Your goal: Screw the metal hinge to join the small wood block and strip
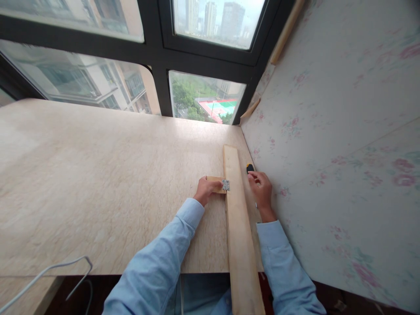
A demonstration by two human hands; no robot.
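Note:
My left hand (pixel 206 189) presses a small wooden block (pixel 215 179) against the left edge of a long wooden board (pixel 235 210). Its thumb reaches toward a silver metal hinge (pixel 226 184), which spans the joint between block and board. To the right of the board, my right hand (pixel 261 189) is closed around a screwdriver (pixel 250 168). The black and yellow handle end sticks out beyond the fingers, and a short metal bit shows below the hand. Most of the screwdriver is hidden by the palm.
The board lies on a beige marble-patterned sill (pixel 98 183) and juts over its front edge toward me. A flowered wall (pixel 344 153) rises close on the right. Dark-framed windows (pixel 154 57) stand behind. A white cable (pixel 49 269) hangs at the lower left.

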